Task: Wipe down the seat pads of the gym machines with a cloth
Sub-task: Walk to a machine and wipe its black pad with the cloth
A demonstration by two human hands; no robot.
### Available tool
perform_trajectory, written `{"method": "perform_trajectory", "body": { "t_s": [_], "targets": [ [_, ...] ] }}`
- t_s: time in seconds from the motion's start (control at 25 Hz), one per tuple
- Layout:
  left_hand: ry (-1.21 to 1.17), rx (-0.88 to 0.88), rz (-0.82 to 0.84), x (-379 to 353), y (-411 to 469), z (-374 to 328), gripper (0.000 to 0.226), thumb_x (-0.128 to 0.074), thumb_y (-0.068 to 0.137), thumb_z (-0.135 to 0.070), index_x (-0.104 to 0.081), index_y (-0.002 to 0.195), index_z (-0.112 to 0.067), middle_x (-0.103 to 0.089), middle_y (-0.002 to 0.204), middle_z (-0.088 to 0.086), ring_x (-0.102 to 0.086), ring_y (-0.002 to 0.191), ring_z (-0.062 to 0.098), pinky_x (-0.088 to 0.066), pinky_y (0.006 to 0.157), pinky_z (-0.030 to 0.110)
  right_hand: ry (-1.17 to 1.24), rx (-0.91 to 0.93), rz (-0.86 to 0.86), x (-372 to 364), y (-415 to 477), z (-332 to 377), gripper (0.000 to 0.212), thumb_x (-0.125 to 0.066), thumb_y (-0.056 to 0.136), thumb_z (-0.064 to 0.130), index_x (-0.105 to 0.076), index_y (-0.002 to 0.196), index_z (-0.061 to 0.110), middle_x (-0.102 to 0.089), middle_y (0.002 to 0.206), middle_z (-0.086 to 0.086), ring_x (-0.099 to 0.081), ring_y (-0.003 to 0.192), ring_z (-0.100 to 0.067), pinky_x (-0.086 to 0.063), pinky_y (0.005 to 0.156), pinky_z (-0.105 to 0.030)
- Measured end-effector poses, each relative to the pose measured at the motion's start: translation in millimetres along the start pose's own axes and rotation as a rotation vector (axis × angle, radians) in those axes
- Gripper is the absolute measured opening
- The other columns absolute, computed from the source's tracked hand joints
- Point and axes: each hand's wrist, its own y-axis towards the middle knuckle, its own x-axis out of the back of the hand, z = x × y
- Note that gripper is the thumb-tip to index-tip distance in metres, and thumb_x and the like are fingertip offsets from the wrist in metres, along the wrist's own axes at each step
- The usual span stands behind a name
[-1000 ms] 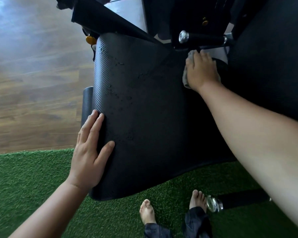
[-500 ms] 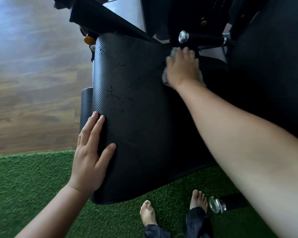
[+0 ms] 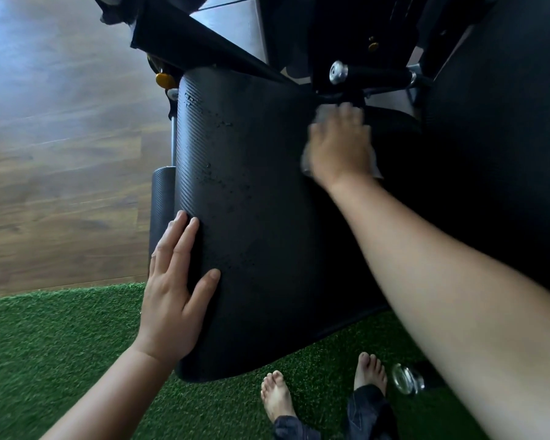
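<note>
Cloth (image 3: 306,161) lies pressed beneath right grip (image 3: 338,147) on seat pad (image 3: 261,223).

cloth (image 3: 308,157) on seat pad (image 3: 267,233), grass mat (image 3: 61,344) beneath

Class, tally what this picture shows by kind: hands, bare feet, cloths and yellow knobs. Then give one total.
Hands: 2, left hand and right hand
Bare feet: 2, left foot and right foot
Cloths: 1, cloth
Yellow knobs: 2, large knob and small knob
Total: 7
</note>
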Motion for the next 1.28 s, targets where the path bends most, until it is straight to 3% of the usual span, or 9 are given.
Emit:
{"method": "perform_trajectory", "body": {
  "t_s": [0.08,0.16,0.24,0.32,0.4,0.6,0.84,1.04,1.28],
  "targets": [
    [0.002,-0.005,-0.002,0,-1,1,0.07,-0.049,0.095,-0.042,-0.036,0.158,-0.012,-0.027,0.167,0.002,-0.026,0.154,0.021,-0.023,0.125,0.048,0.079,0.297,0.076,-5,-28,43,0.059,-0.028,0.107,0.039,-0.026,0.159,0.012,-0.017,0.168,-0.012,-0.009,0.156,-0.03,-0.009,0.126,-0.046],
    [0.006,-0.005,0.003,0,0,0,0.071,-0.049,0.095,-0.043,-0.036,0.158,-0.013,-0.026,0.168,0.001,-0.025,0.154,0.021,-0.023,0.125,0.048,0.104,0.47,0.139,-5,-35,31,0.057,-0.029,0.107,0.037,-0.028,0.158,0.011,-0.016,0.168,-0.009,-0.008,0.157,-0.025,-0.007,0.125,-0.043],
    [0.008,-0.006,0.007,0,0,1,0.071,-0.049,0.095,-0.043,-0.035,0.158,-0.013,-0.025,0.168,0.002,-0.025,0.155,0.022,-0.023,0.125,0.049,0.049,0.346,0.087,2,-5,-14,0.057,-0.027,0.106,0.036,-0.032,0.156,0.009,-0.022,0.167,-0.012,-0.014,0.155,-0.027,-0.011,0.125,-0.045],
    [0.004,-0.005,0.006,-1,0,0,0.071,-0.049,0.095,-0.042,-0.035,0.158,-0.012,-0.025,0.168,0.002,-0.024,0.155,0.022,-0.022,0.125,0.048,0.039,0.072,0.079,12,25,-52,0.058,-0.025,0.107,0.038,-0.029,0.157,0.009,-0.02,0.167,-0.013,-0.012,0.156,-0.027,-0.01,0.126,-0.045],
    [-0.012,-0.004,-0.003,-1,0,1,0.071,-0.05,0.095,-0.042,-0.036,0.158,-0.012,-0.025,0.168,0.002,-0.023,0.155,0.022,-0.022,0.125,0.047,0.019,-0.014,0.063,9,14,-34,0.06,-0.025,0.106,0.04,-0.028,0.157,0.009,-0.018,0.167,-0.014,-0.01,0.155,-0.029,-0.011,0.126,-0.049],
    [-0.028,-0.014,-0.018,0,0,1,0.07,-0.051,0.096,-0.042,-0.037,0.158,-0.012,-0.026,0.168,0.001,-0.022,0.156,0.021,-0.023,0.125,0.048,0.144,0.41,0.121,-7,-57,60,0.061,-0.029,0.107,0.039,-0.02,0.161,0.012,-0.008,0.169,-0.009,-0.001,0.157,-0.024,-0.003,0.127,-0.042],
    [-0.049,-0.003,-0.024,-1,0,2,0.07,-0.053,0.095,-0.041,-0.037,0.158,-0.014,-0.026,0.168,-0.001,-0.019,0.157,0.019,-0.021,0.126,0.041,0.011,0.265,0.102,-5,45,113,0.064,-0.017,0.104,0.045,-0.02,0.16,0.015,-0.018,0.168,-0.011,-0.012,0.155,-0.029,-0.009,0.126,-0.046],
    [-0.079,0.02,-0.001,-1,0,2,0.071,-0.052,0.095,-0.043,-0.035,0.159,-0.018,-0.024,0.169,-0.005,-0.015,0.158,0.016,-0.019,0.127,0.038,0.118,0.599,0.131,-15,-70,82,0.061,-0.033,0.102,0.039,-0.03,0.158,0.015,-0.017,0.168,-0.008,-0.008,0.157,-0.024,-0.006,0.124,-0.042],
    [-0.082,0.023,-0.008,-2,0,4,0.071,-0.053,0.094,-0.043,-0.035,0.159,-0.02,-0.023,0.169,-0.007,-0.015,0.158,0.016,-0.017,0.127,0.035,-0.042,0.474,0.165,-10,57,164,0.059,-0.031,0.105,0.04,-0.023,0.16,0.019,-0.013,0.169,-0.008,-0.006,0.156,-0.026,-0.004,0.127,-0.046]
  ]
}}
